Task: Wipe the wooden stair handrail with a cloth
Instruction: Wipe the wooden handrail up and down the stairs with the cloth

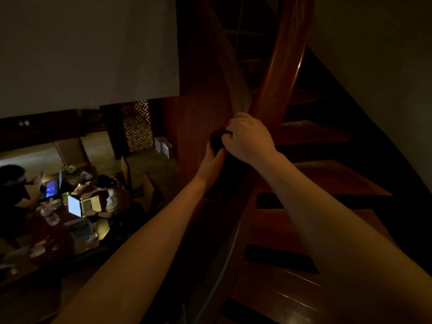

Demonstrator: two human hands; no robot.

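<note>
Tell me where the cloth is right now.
In the head view, the dark cloth sits mid-frame between the left hand and right hand, on the handrail.

No text, label, brand, number or sign can be read anywhere in this dim view. The two lit laptop screens on the surface downstairs, a blue-glowing one and a white-glowing one, show only blurred light with no legible characters. The white boxes on the floor by the patterned lattice screen carry faint dark marks too small to make out. The clear plastic water bottle has no readable label.
</note>
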